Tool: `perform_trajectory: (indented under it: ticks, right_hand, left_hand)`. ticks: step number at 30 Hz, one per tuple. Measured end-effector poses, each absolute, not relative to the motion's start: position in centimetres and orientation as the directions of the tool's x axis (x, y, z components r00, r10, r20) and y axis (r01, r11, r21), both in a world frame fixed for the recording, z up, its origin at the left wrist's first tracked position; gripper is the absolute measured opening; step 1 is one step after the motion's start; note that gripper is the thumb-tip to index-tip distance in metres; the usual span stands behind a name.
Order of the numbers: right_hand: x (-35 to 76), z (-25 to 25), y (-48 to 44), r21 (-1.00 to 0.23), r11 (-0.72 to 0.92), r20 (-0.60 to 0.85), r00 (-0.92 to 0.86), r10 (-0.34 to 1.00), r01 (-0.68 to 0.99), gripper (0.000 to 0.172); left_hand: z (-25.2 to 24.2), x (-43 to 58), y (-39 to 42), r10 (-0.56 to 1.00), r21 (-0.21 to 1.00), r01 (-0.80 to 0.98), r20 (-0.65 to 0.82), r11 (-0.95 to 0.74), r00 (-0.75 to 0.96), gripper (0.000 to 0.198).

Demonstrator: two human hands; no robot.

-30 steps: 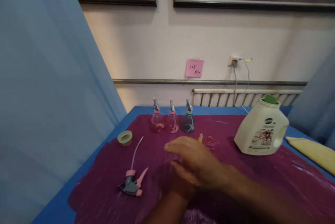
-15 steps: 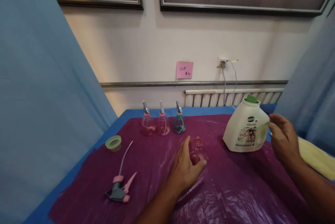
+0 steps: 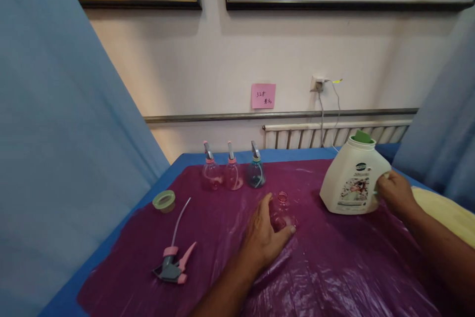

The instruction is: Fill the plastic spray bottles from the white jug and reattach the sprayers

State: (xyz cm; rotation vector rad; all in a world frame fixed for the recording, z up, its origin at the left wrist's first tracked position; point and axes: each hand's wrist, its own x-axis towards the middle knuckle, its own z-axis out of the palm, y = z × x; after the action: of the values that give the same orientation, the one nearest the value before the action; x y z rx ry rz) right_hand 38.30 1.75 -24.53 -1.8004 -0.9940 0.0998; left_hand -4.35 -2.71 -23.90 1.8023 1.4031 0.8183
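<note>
My left hand (image 3: 265,237) is wrapped round a small clear pink bottle (image 3: 282,208) with an open neck, standing upright on the purple plastic sheet (image 3: 334,267). My right hand (image 3: 395,193) grips the handle side of a large white detergent jug (image 3: 352,178) with a green cap, which stands on the sheet at the right. A loose pink and grey spray trigger with a long tube (image 3: 174,265) lies to the left of my left hand.
Three small spray bottles (image 3: 232,173) stand in a row at the back of the table. A green lid (image 3: 164,201) lies at the left. A yellow cloth (image 3: 445,213) is at the right edge. Blue curtains hang on both sides; a radiator lines the wall.
My hands parted from the middle. The left closed round the small pink bottle, and the right reached out to the white jug and took hold of its handle side.
</note>
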Motion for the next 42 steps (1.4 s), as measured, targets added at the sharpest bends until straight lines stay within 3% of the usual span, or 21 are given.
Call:
perform_trajectory:
  ticks: [7,20,30,36,42]
  right_hand:
    - [36.9,-21.2,-0.1,-0.789,-0.154,0.37,0.661,0.653,0.595,0.037]
    - [35.5,-13.9,-3.2,-0.531,-0.213,0.381,0.456,0.804,0.82,0.019]
    - [33.9,-12.8,-3.9,-0.189,-0.097,0.34,0.158,0.927,0.977,0.026]
    - [32.5,-11.1,-3.9,-0.001,-0.13,0.301,0.124,0.945,0.992,0.029]
    - [31.0,-8.8,-3.6,0.114,-0.161,0.237,0.13,0.963,0.98,0.024]
  left_hand:
    - [-24.0,-4.2,-2.8,0.977,0.817,0.547,0.089,-0.183,0.195,0.093]
    - [-24.2,-3.8,-2.5,0.952,0.792,0.531,0.226,-0.302,0.204,0.085]
    - [-24.1,-3.7,-2.4,0.934,0.748,0.56,0.265,-0.357,0.241,0.085]
    - [-24.2,-3.7,-2.3,0.93,0.748,0.553,0.277,-0.367,0.243,0.086]
    - [-24.4,-3.7,-2.2,0.926,0.733,0.567,0.287,-0.377,0.245,0.086]
